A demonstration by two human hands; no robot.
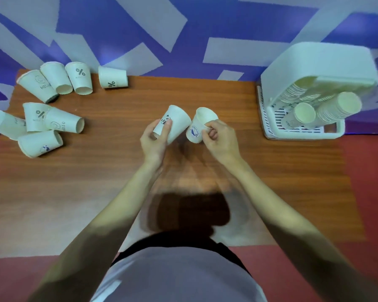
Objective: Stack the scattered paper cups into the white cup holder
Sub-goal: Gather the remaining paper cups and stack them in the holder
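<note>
Left of the white cup holder, the left hand gripped a panda-print paper cup; the right hand pinched a whale-print paper cup.

A wooden table on a red floor, against a blue and grey backdrop

The table is a reddish-brown wood-grain top, its far edge running straight across beneath the backdrop; the grain runs left to right; a soft dark shadow falls on the near middle of the top, with a paler patch of light just beyond it; past the table's far edge, the backdrop shows a deep blue-violet ground broken by pale grey angular blocks tilted at different angles; at the near and right sides the floor is a flat dull red.
</note>
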